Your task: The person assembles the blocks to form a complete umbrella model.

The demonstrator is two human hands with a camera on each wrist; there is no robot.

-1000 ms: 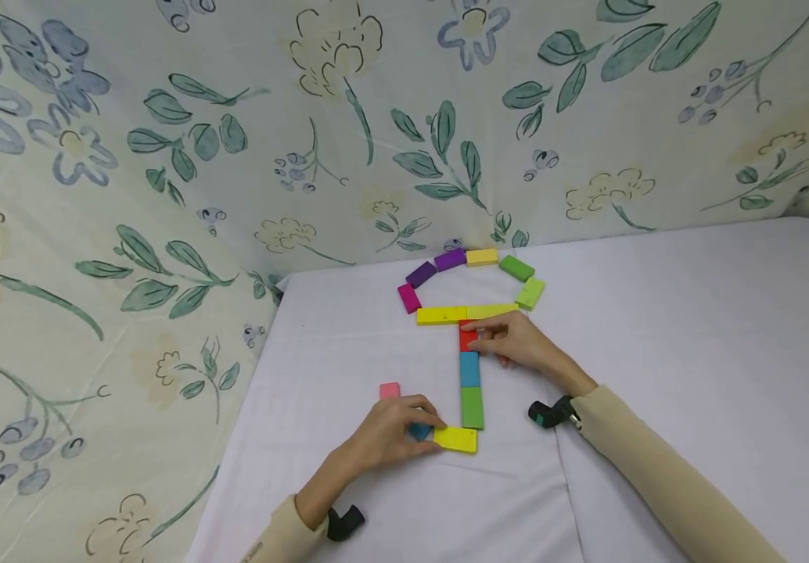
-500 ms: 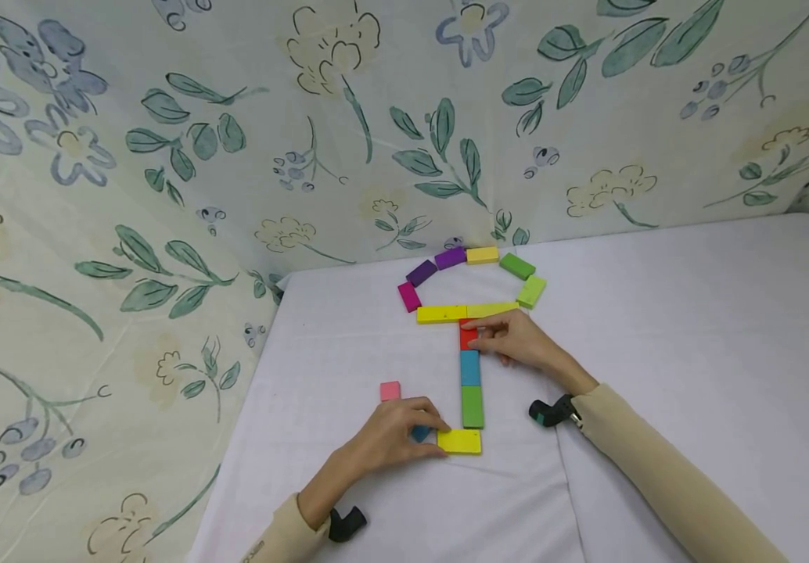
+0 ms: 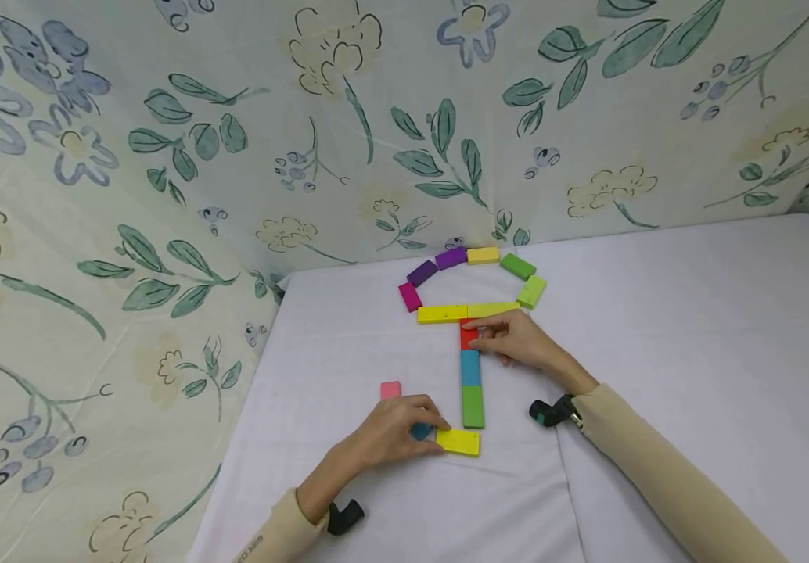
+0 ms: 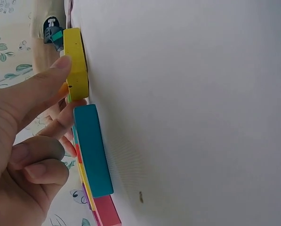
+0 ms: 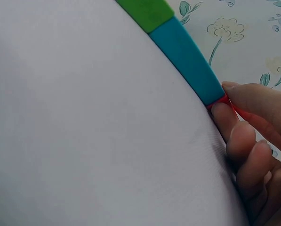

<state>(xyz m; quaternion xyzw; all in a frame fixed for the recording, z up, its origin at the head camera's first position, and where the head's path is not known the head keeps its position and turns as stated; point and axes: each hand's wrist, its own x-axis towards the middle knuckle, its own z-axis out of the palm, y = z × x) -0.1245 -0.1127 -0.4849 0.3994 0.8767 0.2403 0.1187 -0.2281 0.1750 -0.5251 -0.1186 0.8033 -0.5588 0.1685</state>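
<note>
In the head view, my left hand [image 3: 393, 430] pinches a yellow block [image 3: 459, 442] by its left end, thumb on the near side. The block lies slightly tilted just below a green block [image 3: 472, 407]; whether they touch, I cannot tell. My right hand [image 3: 520, 342] holds a red block [image 3: 469, 336] between thumb and fingers, at the top of a straight column. Below the red one come a blue block [image 3: 470, 368] and the green one, end to end. Another blue block [image 4: 92, 150] lies beside my left fingers, partly hidden in the head view.
Two yellow blocks [image 3: 443, 314] form a bar above the column. An arch of several blocks, including a purple one [image 3: 451, 258], curves over it. A pink block [image 3: 390, 390] sits behind my left hand. White cloth [image 3: 693, 352] covers the table; a floral curtain hangs behind.
My left hand has shifted the yellow block slightly right, under the green block, and its angle has changed a little. The right hand stays on the red block.
</note>
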